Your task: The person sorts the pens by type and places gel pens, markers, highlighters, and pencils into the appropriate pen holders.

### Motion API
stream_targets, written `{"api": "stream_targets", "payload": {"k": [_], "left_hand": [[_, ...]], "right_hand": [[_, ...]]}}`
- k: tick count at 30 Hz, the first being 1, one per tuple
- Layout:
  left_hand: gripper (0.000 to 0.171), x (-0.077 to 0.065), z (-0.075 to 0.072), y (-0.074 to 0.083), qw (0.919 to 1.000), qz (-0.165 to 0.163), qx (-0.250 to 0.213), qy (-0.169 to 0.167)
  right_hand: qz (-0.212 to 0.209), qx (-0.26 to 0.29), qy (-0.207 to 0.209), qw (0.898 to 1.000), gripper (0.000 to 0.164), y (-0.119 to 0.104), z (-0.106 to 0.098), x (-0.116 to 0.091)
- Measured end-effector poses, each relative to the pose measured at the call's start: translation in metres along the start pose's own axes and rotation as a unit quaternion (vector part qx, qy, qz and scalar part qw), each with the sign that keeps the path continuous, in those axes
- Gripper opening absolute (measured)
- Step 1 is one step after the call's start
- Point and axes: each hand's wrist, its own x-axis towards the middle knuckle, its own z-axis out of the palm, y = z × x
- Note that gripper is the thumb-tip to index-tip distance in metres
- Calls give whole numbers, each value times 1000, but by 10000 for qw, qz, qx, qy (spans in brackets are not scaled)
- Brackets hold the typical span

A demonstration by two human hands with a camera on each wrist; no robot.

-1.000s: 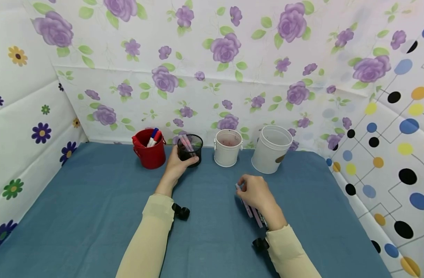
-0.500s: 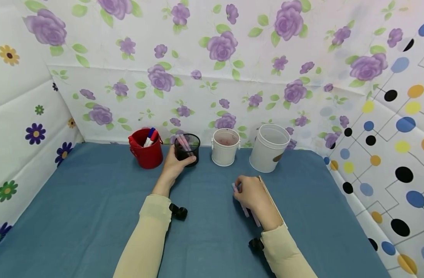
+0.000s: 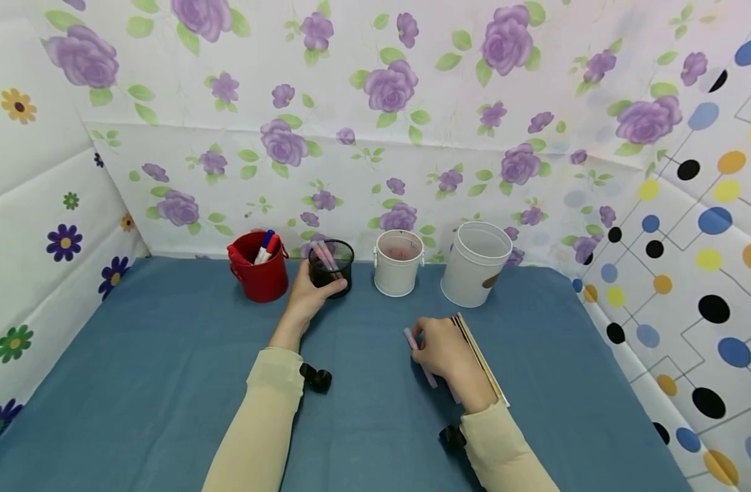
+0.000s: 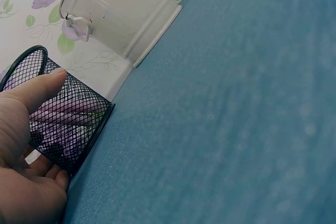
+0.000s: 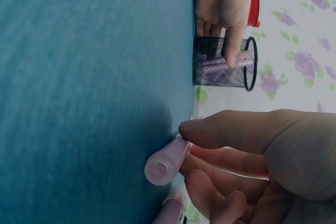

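Note:
My left hand (image 3: 306,294) grips the black mesh pen cup (image 3: 326,275) from its left side, thumb across the front and fingers behind. Several pink pens (image 3: 323,254) lean inside it. Near the middle right of the cloth, my right hand (image 3: 447,350) pinches a pale pink-lilac pen (image 3: 429,376) between thumb and fingers; in the right wrist view the pen's round end (image 5: 160,170) points toward the camera, close over the blue cloth. Another pink pen (image 5: 170,211) lies right beside it, mostly hidden under the hand in the head view.
A red bucket (image 3: 264,283) with markers stands left of the mesh cup. To its right are a small white bucket (image 3: 396,277) and a larger white bin (image 3: 470,280). Thin pencil-like sticks (image 3: 482,359) lie along my right wrist. Flowered cloth (image 3: 350,171) walls the back.
My right hand has shifted slightly left with the pen, which now stands apart from the other pen. The thin sticks have come into view beside the wrist. My left hand keeps its grip.

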Motion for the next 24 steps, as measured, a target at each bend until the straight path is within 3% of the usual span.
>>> {"api": "stream_targets", "payload": {"k": [7,16,24], "left_hand": [[90,1,0,1,10000,54,8,31],[88,1,1,1,10000,72,-11,41],[91,1,2,0,10000,68,-10,-4]], "right_hand": [[-85,-62,-1,9999,24,-4,1,0],[-69,-133,-372,9992,23,-7,0,0],[-770,752,-215,9940,18,-3,-6,0]]}}
